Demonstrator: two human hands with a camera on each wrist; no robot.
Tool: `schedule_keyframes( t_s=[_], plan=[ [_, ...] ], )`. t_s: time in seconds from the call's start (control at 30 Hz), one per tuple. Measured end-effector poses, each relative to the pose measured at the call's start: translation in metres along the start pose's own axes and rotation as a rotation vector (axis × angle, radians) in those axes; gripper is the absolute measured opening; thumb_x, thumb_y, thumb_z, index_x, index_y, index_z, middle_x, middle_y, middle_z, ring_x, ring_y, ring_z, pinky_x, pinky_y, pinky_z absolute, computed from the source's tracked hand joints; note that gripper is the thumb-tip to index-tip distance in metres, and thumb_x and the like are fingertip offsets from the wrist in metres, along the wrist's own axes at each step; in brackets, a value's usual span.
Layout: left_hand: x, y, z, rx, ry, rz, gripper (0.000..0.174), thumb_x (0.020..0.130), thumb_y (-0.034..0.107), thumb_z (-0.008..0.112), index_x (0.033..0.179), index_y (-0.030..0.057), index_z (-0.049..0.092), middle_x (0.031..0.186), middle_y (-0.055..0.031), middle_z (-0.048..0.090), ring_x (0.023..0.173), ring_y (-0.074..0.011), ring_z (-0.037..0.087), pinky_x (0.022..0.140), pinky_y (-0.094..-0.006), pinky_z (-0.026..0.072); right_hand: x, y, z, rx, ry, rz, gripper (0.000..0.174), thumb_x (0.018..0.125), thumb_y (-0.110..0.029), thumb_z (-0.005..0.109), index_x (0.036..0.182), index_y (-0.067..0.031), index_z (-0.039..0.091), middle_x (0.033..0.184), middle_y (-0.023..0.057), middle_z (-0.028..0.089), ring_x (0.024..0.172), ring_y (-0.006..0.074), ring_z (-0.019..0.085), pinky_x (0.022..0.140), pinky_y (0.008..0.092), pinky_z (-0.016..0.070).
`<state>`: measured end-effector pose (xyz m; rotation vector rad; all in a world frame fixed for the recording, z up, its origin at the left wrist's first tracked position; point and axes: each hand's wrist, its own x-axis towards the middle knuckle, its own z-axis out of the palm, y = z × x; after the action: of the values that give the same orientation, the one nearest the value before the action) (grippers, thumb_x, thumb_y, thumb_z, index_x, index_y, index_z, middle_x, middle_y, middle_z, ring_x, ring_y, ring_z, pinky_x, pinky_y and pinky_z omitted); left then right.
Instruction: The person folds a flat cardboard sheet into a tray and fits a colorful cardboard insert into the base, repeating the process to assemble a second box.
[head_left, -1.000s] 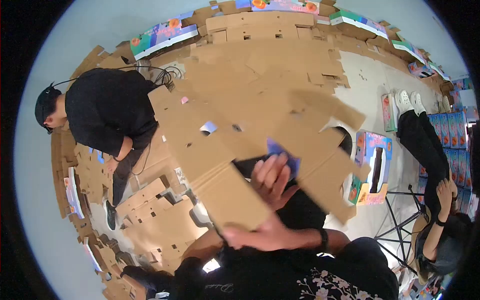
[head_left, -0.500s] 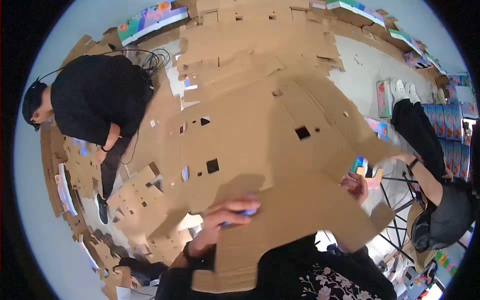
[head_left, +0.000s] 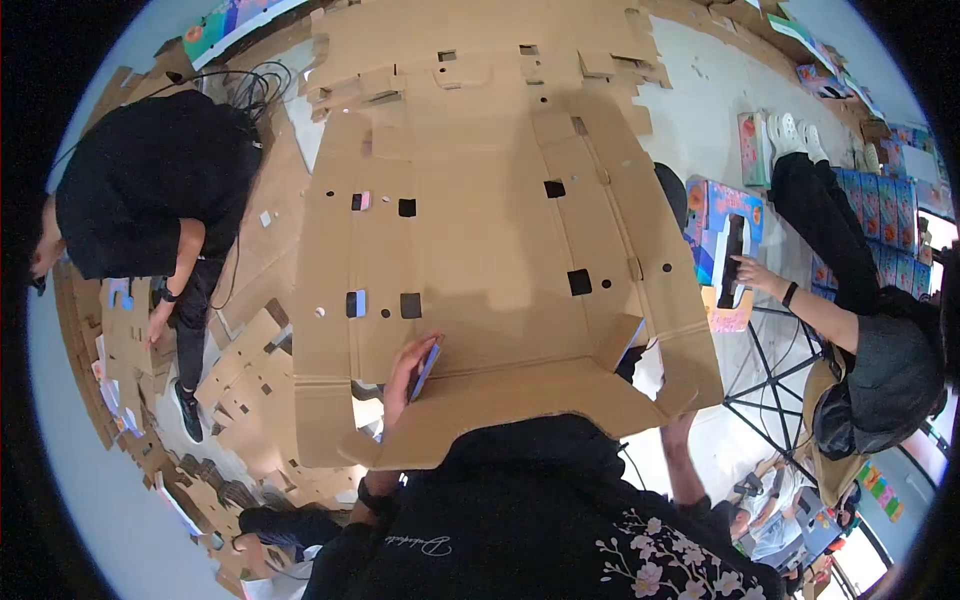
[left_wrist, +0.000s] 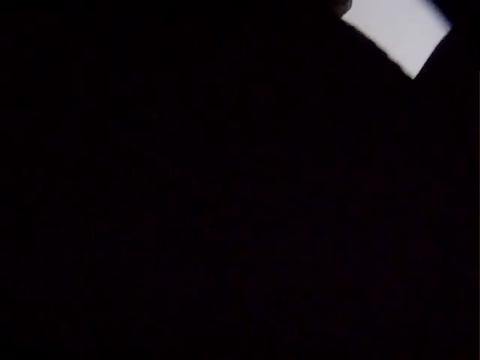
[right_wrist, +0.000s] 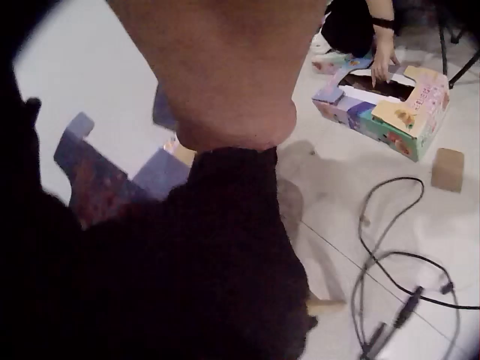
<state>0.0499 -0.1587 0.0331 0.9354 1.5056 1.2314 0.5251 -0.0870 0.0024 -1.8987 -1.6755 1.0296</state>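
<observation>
Left of the frame's lower centre, a flap of the cardboard sheet is touched by the left grip, while a printed box is seen at right.

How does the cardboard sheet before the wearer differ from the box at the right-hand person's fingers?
The cardboard sheet is largely spread flat; the box is folded up. The sheet shows mostly plain brown; the box, bright print. The sheet has small square holes, the box a long opening. Both have cutouts.
</observation>
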Motion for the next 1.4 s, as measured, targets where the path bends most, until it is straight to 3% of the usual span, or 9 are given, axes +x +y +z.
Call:
schedule_keyframes(
  t_s=[0.07,0.17,0.4,0.6,0.77,0.87,1.0,1.17,1.4],
  plan=[
    [0.0,0.009,-0.002,0.142,-0.005,-0.016,0.075,0.089,0.047,0.074,0.143,-0.0004,0.052,0.144,-0.0215,0.052,0.135,-0.0326,0.051,0.115,-0.0418,0.0367,0.057,-0.094,-0.004,-0.717,0.107,-0.553,0.065,0.1,-0.034,0.062,0.15,0.0026,0.041,0.157,0.0204,0.039,0.143,0.0323,0.041,0.116,0.045,0.0353],
    [-0.004,0.012,-0.006,0.244,-0.005,-0.03,0.073,0.09,0.048,0.072,0.141,-0.0009,0.054,0.142,-0.0206,0.053,0.131,-0.0323,0.053,0.113,-0.0406,0.0388,0.079,-0.117,0.004,0.461,-0.1,-0.253,0.073,0.095,-0.027,0.068,0.153,0.0026,0.034,0.157,0.0178,0.038,0.141,0.0295,0.043,0.116,0.0436,0.0349],
    [-0.07,0.012,-0.035,0.553,0.017,-0.023,0.052,0.095,0.034,0.07,0.132,-0.0008,0.062,0.131,-0.017,0.06,0.12,-0.0268,0.059,0.1,-0.036,0.048,0.095,-0.169,0.014,0.21,-0.214,-0.325,0.082,0.087,-0.016,0.074,0.155,0.003,0.031,0.146,0.0168,0.046,0.134,0.0283,0.049,0.111,0.0415,0.0426],
    [-0.128,-0.046,-0.092,0.259,0.491,-0.473,0.053,0.096,0.032,0.068,0.138,0.0007,0.056,0.135,-0.0143,0.057,0.123,-0.0248,0.056,0.103,-0.0373,0.0455,0.107,-0.16,0.019,0.258,-0.33,-0.319,0.087,0.086,-0.02,0.076,0.157,0.0015,0.028,0.156,0.0187,0.038,0.141,0.0286,0.044,0.114,0.0428,0.0395],
    [-0.076,-0.066,-0.133,-0.111,0.343,-0.706,0.057,0.098,0.032,0.066,0.144,0.0021,0.05,0.142,-0.0126,0.054,0.129,-0.0243,0.051,0.108,-0.0389,0.0421,0.102,-0.168,0.035,0.354,-0.296,-0.292,0.089,0.085,-0.024,0.079,0.156,0.0015,0.031,0.154,0.0193,0.042,0.141,0.03,0.045,0.116,0.0438,0.0371],
    [-0.027,-0.049,-0.101,-0.006,0.121,-0.506,0.06,0.098,0.032,0.065,0.147,0.0029,0.047,0.146,-0.0116,0.052,0.133,-0.024,0.049,0.11,-0.0399,0.0401,0.101,-0.165,0.037,0.278,-0.28,-0.334,0.091,0.082,-0.025,0.082,0.155,0.0007,0.034,0.151,0.0195,0.048,0.139,0.0301,0.047,0.116,0.0446,0.0366],
    [0.05,0.056,-0.03,0.419,-0.008,0.271,0.071,0.082,0.012,0.076,0.148,0.004,0.052,0.155,-0.0187,0.047,0.146,-0.0341,0.039,0.117,-0.044,0.0332,0.109,-0.197,0.031,-0.004,-0.394,-0.544,0.091,0.069,-0.014,0.087,0.15,-0.0058,0.047,0.152,0.0148,0.051,0.136,0.032,0.051,0.115,0.0452,0.0401],
    [0.058,0.112,-0.024,0.826,-0.368,0.224,0.083,0.057,0.005,0.087,0.136,0.0164,0.066,0.151,-0.0043,0.053,0.141,-0.0321,0.045,0.114,-0.0428,0.0422,0.121,-0.246,0.023,-0.235,-0.734,-0.851,0.069,0.071,-0.005,0.08,0.137,-0.0153,0.064,0.154,0.0065,0.05,0.135,0.0313,0.049,0.113,0.0433,0.0446],
    [0.079,0.117,-0.045,0.76,-0.73,0.224,0.069,0.078,0.005,0.073,0.145,0.0122,0.057,0.159,-0.0096,0.043,0.151,-0.0353,0.032,0.122,-0.0477,0.033,0.139,-0.261,0.016,-0.447,-1.087,-0.917,0.078,0.077,-0.015,0.078,0.149,-0.0094,0.049,0.163,0.0125,0.034,0.147,0.0339,0.034,0.12,0.0482,0.0357]
  ],
)
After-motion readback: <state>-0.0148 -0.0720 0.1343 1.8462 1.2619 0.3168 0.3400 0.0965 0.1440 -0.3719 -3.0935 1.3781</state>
